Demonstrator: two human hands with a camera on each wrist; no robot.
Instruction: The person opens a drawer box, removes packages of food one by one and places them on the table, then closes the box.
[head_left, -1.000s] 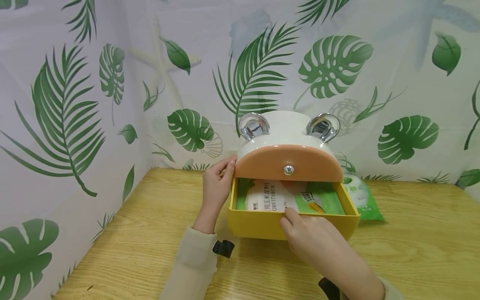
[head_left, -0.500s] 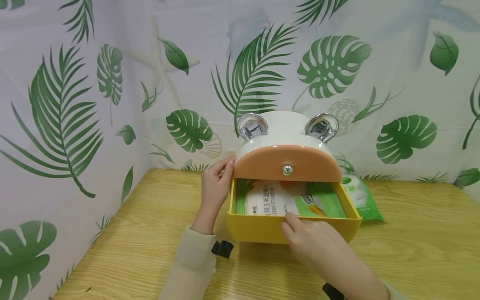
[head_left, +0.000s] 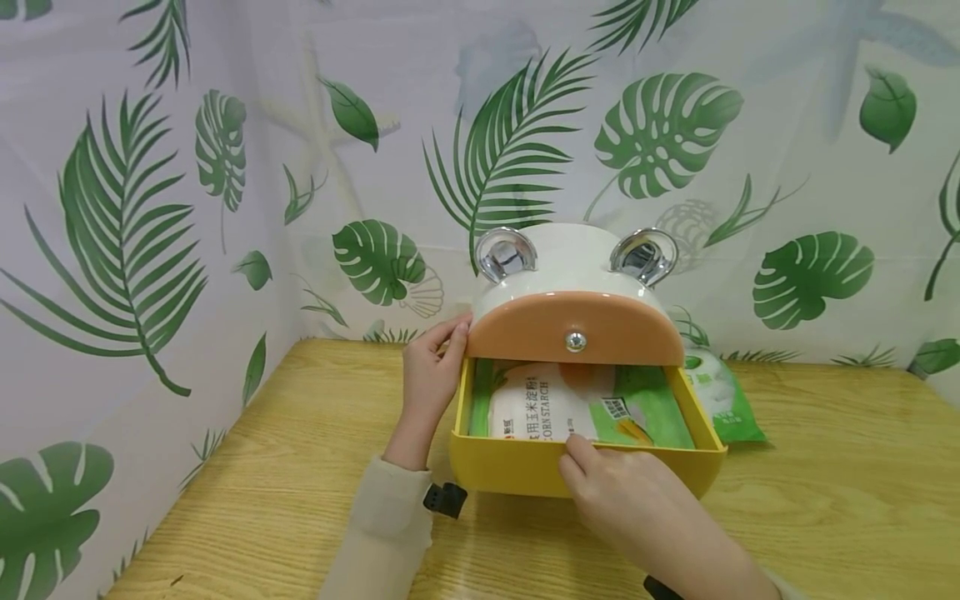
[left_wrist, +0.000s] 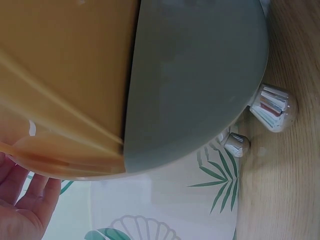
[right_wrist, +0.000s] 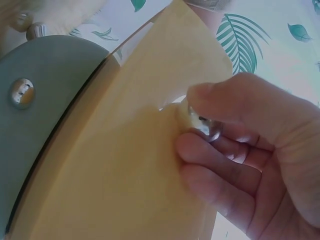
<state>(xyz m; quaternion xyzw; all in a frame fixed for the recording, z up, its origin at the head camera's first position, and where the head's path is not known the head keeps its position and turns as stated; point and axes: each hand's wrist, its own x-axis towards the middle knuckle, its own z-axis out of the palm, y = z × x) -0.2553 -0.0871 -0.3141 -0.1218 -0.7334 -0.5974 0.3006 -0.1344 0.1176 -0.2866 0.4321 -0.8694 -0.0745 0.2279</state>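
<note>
A storage box with a white rounded top (head_left: 573, 262) stands against the wall, an orange panel (head_left: 517, 329) on its upper front. Below that panel, the yellow drawer (head_left: 502, 468) is pulled partway out. Inside lies a white and green bag of corn starch (head_left: 536, 408). My right hand (head_left: 633, 492) pinches the silver knob (right_wrist: 206, 125) on the drawer front between thumb and fingers, seen closely in the right wrist view. At the box's left side, my left hand (head_left: 433, 362) rests with fairly straight fingers against the edge.
Another green and white bag (head_left: 727, 404) lies on the wooden table (head_left: 262, 475) right of the box. Two silver ring-shaped pieces (head_left: 507, 255) stick up from the box top. Leaf-patterned cloth (head_left: 360, 133) covers the walls behind and at the left.
The drawer has slid farther out toward me, with my right hand drawing back on its knob. More of the corn starch bag shows. My left hand has stayed at the box's side.
</note>
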